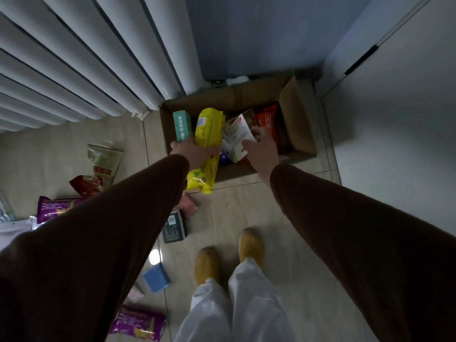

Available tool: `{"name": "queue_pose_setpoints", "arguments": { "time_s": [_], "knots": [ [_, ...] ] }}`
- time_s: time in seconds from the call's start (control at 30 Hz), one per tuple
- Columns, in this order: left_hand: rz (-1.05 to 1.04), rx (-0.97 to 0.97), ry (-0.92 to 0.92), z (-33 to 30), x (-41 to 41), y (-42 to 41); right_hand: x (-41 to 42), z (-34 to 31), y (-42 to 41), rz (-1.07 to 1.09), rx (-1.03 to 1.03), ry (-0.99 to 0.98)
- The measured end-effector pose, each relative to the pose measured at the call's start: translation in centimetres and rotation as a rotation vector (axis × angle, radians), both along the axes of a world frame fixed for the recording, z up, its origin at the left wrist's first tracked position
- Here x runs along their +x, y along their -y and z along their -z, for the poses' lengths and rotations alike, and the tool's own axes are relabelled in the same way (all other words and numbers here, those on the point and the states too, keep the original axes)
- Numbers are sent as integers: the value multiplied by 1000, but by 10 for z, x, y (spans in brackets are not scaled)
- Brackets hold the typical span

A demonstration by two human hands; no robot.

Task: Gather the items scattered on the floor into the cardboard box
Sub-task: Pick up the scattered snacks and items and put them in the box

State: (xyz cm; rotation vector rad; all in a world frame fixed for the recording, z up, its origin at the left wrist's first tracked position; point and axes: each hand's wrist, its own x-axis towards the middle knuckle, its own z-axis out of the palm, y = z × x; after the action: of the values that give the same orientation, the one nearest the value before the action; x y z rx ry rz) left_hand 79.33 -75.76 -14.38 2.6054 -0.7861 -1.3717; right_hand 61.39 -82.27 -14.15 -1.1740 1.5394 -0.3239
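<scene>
My left hand (pixel 195 151) grips a yellow packet (pixel 207 134) and a teal carton (pixel 182 125) over the cardboard box (pixel 296 119) (red bag already inside); my right hand (pixel 261 146) holds a white carton (pixel 240 137) there. Purple packets (pixel 138 324), a blue box (pixel 156 277) and others remain on the floor (pixel 246 206), so I judge it roughly half done.

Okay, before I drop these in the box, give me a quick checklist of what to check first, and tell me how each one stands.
1. Left hand grip on the yellow bag and teal carton: ok, both held together.
2. Load over the cardboard box: not ok, the bag's lower end hangs outside the near wall.
3. Box flaps open: ok.
4. Room inside: cannot tell; a red bag and the white carton already fill much of it.
5. Right hand clear of the drop spot: not ok, it rests on the white carton.
6. Floor cleared: not ok, a purple bag and blue box remain.
</scene>
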Motion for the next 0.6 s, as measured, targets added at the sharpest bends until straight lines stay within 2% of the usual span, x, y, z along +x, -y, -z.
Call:
{"name": "queue_pose_setpoints", "arguments": {
  "time_s": [0.07, 0.2, 0.3, 0.47, 0.6],
  "knots": [
    [2, -42, 6, 4, 8, 9, 9, 8, 14, -98, -33, -94],
    [66, -165, 134, 6, 11, -9, 8, 16, 15, -359, -47, -257],
    [181, -175, 145, -1, 5, -46, 0, 11, -3, -482, -52, -289],
    [359, -242, 218, -24, 3, -109, -5, -19, -49, -686, -234, -310],
    [369, -267, 255, -46, 1, -167, -5, -54, -104, -783, -313, -301]
  ]
}}
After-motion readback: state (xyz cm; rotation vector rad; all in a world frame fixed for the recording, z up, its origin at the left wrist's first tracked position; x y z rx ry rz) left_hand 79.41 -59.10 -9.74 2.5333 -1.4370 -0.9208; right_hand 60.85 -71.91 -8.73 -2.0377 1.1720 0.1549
